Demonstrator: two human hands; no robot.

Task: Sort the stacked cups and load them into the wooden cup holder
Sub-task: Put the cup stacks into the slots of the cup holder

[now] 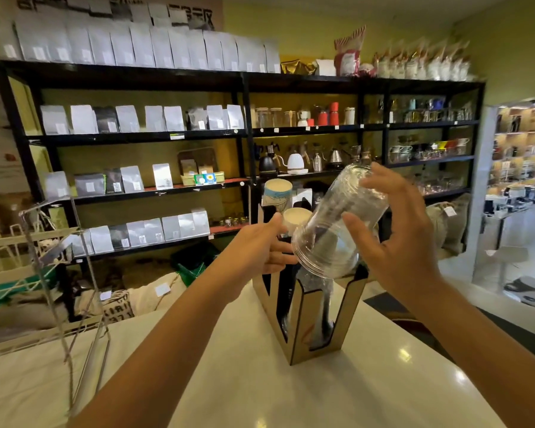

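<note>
Your right hand [396, 239] has a loose, spread-fingered grip on a stack of clear plastic cups [340, 220], thumb on the near side and fingertips curled over the far side close to the closed bottom end. The stack is tilted, its open rims facing down and toward you, and it hangs just above the nearest slot of the tall wooden cup holder with black inner faces [300, 316]. That holder stands upright on the glossy white tabletop [244, 381], and more clear plastic shows inside its front slot, below the stack. Your left hand [260, 245] is half open at the holder's top left edge, fingers reaching toward the rim of the stack; whether it touches the cups or the wood, you cannot tell. Behind the stack, white paper cups with blue print [277, 194] stick up from the holder's rear slots. A wire rack [62, 257] stands on the left.
</note>
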